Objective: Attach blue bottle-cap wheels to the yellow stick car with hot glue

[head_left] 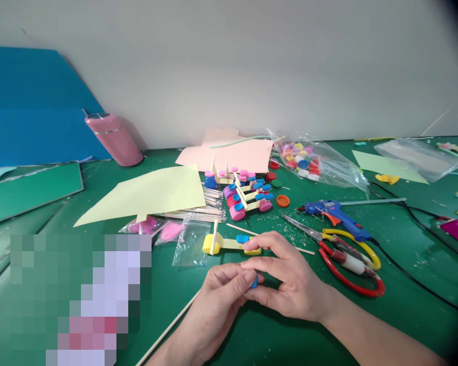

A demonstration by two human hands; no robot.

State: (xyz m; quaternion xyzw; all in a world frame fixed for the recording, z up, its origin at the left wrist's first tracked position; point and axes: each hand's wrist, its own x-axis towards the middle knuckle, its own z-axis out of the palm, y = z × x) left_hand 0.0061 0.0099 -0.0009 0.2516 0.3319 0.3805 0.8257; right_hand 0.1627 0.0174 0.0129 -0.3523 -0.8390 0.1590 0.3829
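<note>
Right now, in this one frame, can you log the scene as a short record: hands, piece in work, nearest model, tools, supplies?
Left hand: fingers closed on a small blue piece
Right hand: fingers meeting the left hand's; its own grip unclear
Piece in work: the blue piece, mostly hidden
Nearest model: yellow-ended model, just beyond the hands
Tools: scissors, blue glue gun
Supplies: bag of colored caps, pale yellow sheet

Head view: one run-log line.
left hand: pinching blue piece; right hand: at blue piece; yellow-ended assembly: beyond hands; glue gun: on table
</note>
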